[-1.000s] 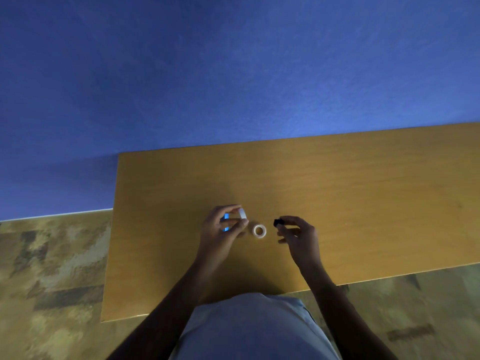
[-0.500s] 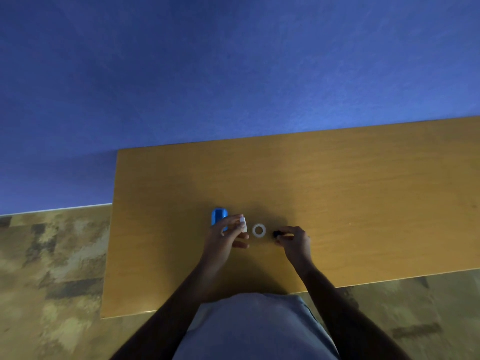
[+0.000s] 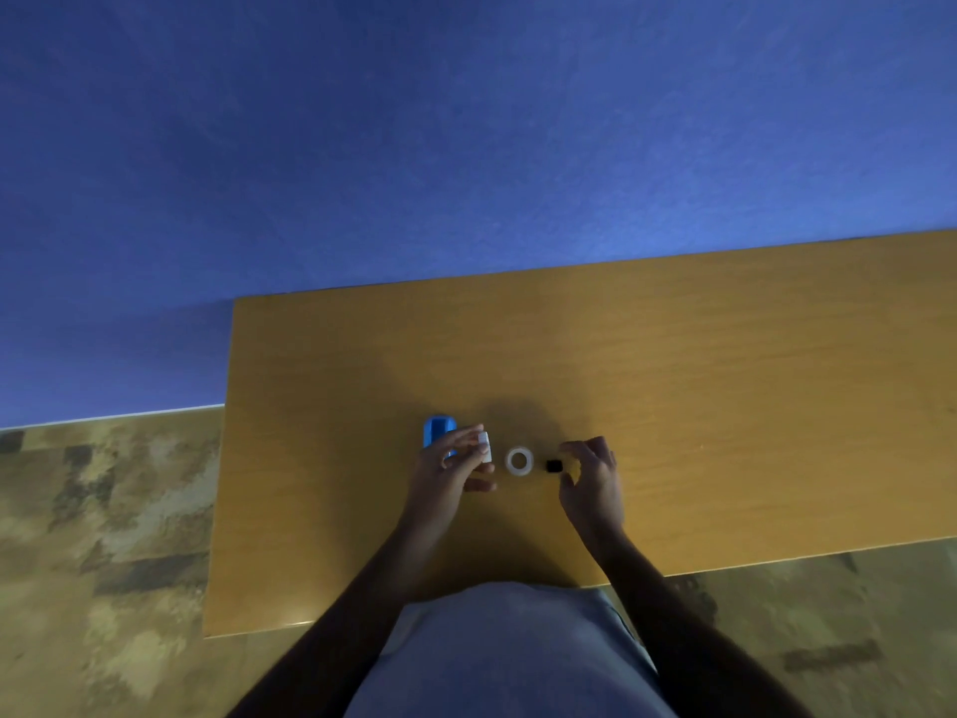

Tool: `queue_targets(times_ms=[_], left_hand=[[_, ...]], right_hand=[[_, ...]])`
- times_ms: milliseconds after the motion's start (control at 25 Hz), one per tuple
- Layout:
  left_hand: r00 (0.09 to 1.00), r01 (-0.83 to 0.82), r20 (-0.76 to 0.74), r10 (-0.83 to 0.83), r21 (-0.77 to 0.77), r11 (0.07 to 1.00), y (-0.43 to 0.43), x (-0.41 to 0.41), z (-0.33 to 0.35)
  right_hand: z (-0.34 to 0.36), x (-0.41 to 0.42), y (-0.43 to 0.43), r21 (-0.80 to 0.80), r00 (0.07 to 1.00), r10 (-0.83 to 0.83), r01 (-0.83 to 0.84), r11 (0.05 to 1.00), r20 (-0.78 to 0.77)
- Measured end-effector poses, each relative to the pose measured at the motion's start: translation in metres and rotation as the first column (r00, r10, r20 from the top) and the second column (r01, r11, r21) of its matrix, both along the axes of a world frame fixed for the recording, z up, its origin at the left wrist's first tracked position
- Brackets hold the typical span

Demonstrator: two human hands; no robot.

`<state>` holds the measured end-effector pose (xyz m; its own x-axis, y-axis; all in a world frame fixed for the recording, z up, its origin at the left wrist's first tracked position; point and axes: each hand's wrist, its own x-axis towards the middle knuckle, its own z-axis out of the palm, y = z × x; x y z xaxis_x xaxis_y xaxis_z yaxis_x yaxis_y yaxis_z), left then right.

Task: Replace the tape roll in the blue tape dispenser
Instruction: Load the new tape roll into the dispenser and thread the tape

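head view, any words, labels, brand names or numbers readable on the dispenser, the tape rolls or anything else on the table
None can be read.
Blue tape dispenser: plain blue, no visible print.
White tape roll lying on the table: no label seen.
Small white piece in the left hand: too small and blurred to tell.
Small black piece by the right hand: no marking visible.
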<state>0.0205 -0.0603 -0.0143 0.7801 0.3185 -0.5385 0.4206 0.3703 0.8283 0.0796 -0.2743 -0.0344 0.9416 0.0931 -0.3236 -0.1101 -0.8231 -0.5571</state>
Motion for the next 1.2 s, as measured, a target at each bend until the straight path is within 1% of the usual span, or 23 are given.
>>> queue_targets(times_ms=[80, 200, 240, 280, 320, 360, 400, 440, 480, 520, 560, 600, 640, 760, 880, 920, 960, 1000, 1040, 1080, 1160, 1200], left_hand=[[1.0, -0.011, -0.009, 0.011, -0.009, 1.0, 0.004, -0.001, -0.003], [0.999, 0.021, -0.049, -0.018, 0.053, 0.998, 0.003, 0.001, -0.007], [0.996, 0.063, -0.077, -0.054, 0.124, 0.99, 0.002, 0.002, -0.008], [0.986, 0.142, -0.119, -0.115, 0.258, 0.956, 0.001, 0.002, -0.009], [0.965, 0.253, -0.178, -0.193, 0.436, 0.864, 0.0, 0.004, -0.011], [0.928, 0.371, -0.249, -0.276, 0.601, 0.707, -0.002, 0.007, -0.012], [0.885, 0.459, -0.317, -0.341, 0.718, 0.524, -0.006, 0.009, -0.013], [0.846, 0.506, -0.371, -0.382, 0.785, 0.358, -0.011, 0.013, -0.013], [0.809, 0.531, -0.416, -0.414, 0.819, 0.215, -0.015, 0.017, -0.013], [0.774, 0.545, -0.456, -0.439, 0.833, 0.096, -0.019, 0.021, -0.014], [0.745, 0.554, -0.486, -0.457, 0.832, 0.017, -0.023, 0.025, -0.016], [0.728, 0.561, -0.506, -0.463, 0.828, -0.023, -0.025, 0.029, -0.018], [0.72, 0.568, -0.521, -0.459, 0.822, -0.041, -0.026, 0.032, -0.02], [0.705, 0.585, -0.549, -0.45, 0.808, -0.07, -0.023, 0.037, -0.028], [0.667, 0.59, -0.56, -0.492, 0.8, -0.11, -0.02, 0.037, -0.034], [0.669, 0.576, -0.542, -0.509, 0.81, -0.105, -0.019, 0.037, -0.035], [0.679, 0.56, -0.508, -0.53, 0.825, -0.074, -0.018, 0.038, -0.035], [0.698, 0.548, -0.46, -0.549, 0.836, -0.004, -0.017, 0.039, -0.034], [0.717, 0.548, -0.402, -0.569, 0.83, 0.104, -0.017, 0.039, -0.033], [0.735, 0.549, -0.328, -0.594, 0.801, 0.238, -0.016, 0.04, -0.031], [0.766, 0.546, -0.168, -0.62, 0.679, 0.49, -0.016, 0.04, -0.03], [0.801, 0.526, -0.109, -0.588, 0.598, 0.605, -0.016, 0.039, -0.029]], right_hand=[[0.002, 0.0, 0.011, -0.117, 0.986, 0.167, -0.163, 0.98, 0.026], [0.007, 0.003, 0.025, -0.258, 0.92, 0.388, -0.39, 0.884, -0.063], [0.007, 0.004, 0.029, -0.29, 0.896, 0.436, -0.442, 0.849, -0.089], [0.006, 0.004, 0.034, -0.316, 0.876, 0.47, -0.478, 0.819, -0.107], [0.004, 0.005, 0.038, -0.335, 0.863, 0.492, -0.5, 0.799, -0.115], [0.003, 0.005, 0.041, -0.344, 0.855, 0.505, -0.511, 0.787, -0.116], [0.002, 0.006, 0.043, -0.347, 0.852, 0.512, -0.516, 0.783, -0.11], [0.002, 0.007, 0.044, -0.347, 0.851, 0.515, -0.516, 0.784, -0.103], [0.001, 0.008, 0.044, -0.347, 0.852, 0.514, -0.513, 0.785, -0.097], [0.0, 0.01, 0.044, -0.349, 0.853, 0.514, -0.512, 0.785, -0.093], [0.0, 0.012, 0.042, -0.351, 0.853, 0.513, -0.51, 0.785, -0.093], [-0.001, 0.014, 0.041, -0.353, 0.855, 0.511, -0.508, 0.785, -0.094], [-0.001, 0.015, 0.039, -0.355, 0.855, 0.51, -0.508, 0.785, -0.094], [-0.002, 0.019, 0.034, -0.32, 0.859, 0.504, -0.503, 0.803, -0.086], [-0.004, 0.019, 0.028, -0.273, 0.872, 0.485, -0.483, 0.832, -0.067], [-0.005, 0.018, 0.027, -0.267, 0.882, 0.467, -0.464, 0.845, -0.056], [-0.006, 0.017, 0.025, -0.261, 0.896, 0.443, -0.437, 0.861, -0.04], [-0.006, 0.016, 0.025, -0.254, 0.91, 0.414, -0.404, 0.879, -0.018], [-0.005, 0.014, 0.024, -0.245, 0.924, 0.382, -0.369, 0.896, 0.006], [-0.004, 0.012, 0.024, -0.228, 0.937, 0.347, -0.332, 0.915, 0.031], [-0.001, 0.009, 0.023, -0.169, 0.961, 0.266, -0.25, 0.953, 0.078], [0.001, 0.008, 0.022, -0.142, 0.967, 0.236, -0.222, 0.965, 0.097]])
